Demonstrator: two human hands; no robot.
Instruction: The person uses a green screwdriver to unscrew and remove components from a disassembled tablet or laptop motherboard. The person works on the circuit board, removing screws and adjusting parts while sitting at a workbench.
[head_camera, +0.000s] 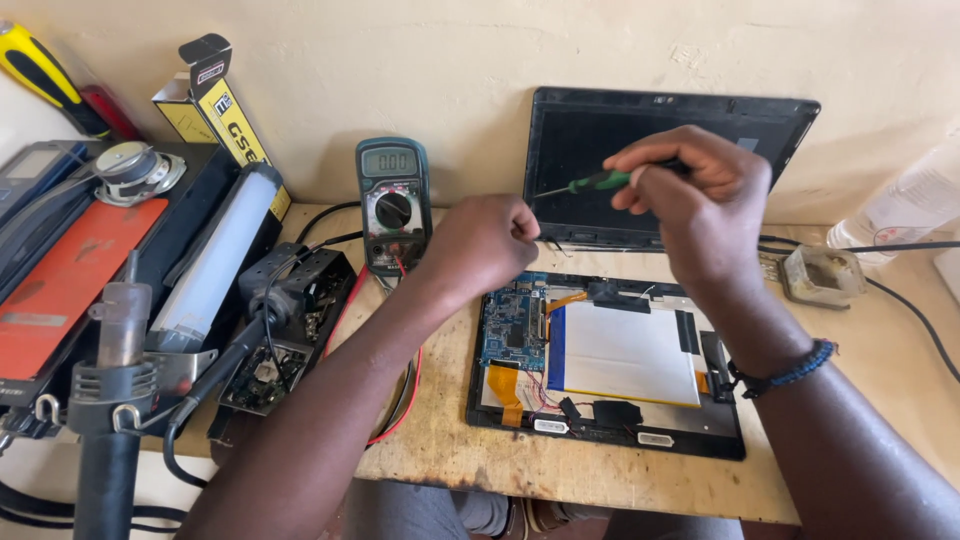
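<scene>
My right hand (700, 195) holds a small green-handled screwdriver (590, 183) level, its tip pointing left toward my left hand (480, 240). My left hand is closed into a loose fist with fingertips pinched near the screwdriver tip; whether something tiny sits in them I cannot tell. Both hands hover above an opened tablet (610, 360) lying flat on the wooden bench (450, 450), showing a blue circuit board (512, 322), a white battery (625, 352) and orange ribbon cables. A dark back cover (590, 130) leans against the wall behind my hands.
A green multimeter (392, 205) with red lead leans at the wall left of the tablet. Further left are a hot-air tool (115, 400), a white tube lamp (215, 255), an open black electronics box (290, 330), a yellow carton (220, 110). At right lie cables and a small tin (820, 275).
</scene>
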